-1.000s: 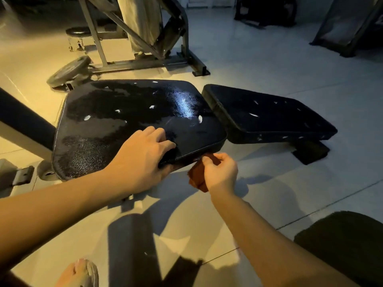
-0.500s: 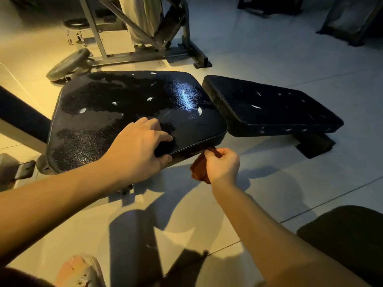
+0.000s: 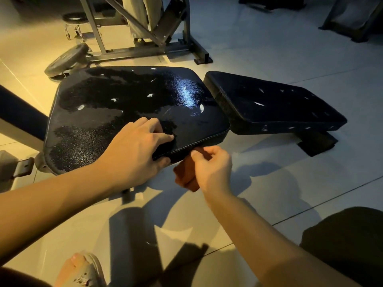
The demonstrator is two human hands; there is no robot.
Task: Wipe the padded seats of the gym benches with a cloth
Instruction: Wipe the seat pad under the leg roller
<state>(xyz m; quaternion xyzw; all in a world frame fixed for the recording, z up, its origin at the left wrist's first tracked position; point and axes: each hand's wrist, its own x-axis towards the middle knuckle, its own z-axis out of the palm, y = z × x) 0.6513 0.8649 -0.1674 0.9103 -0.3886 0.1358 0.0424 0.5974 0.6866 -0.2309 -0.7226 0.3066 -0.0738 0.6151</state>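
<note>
Forearms (image 3: 62, 204) bare; pale slide sandal (image 3: 91, 272) on foot (image 3: 71, 266).

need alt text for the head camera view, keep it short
A person's left hand grips the near edge of a large black padded seat while the right hand holds a reddish-brown cloth just below that edge. A smaller black pad sits to its right on the tiled floor.

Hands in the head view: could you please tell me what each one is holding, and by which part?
The right hand pinches the reddish cloth at its upper end; the left hand grips the large seat pad by its front edge.
</note>
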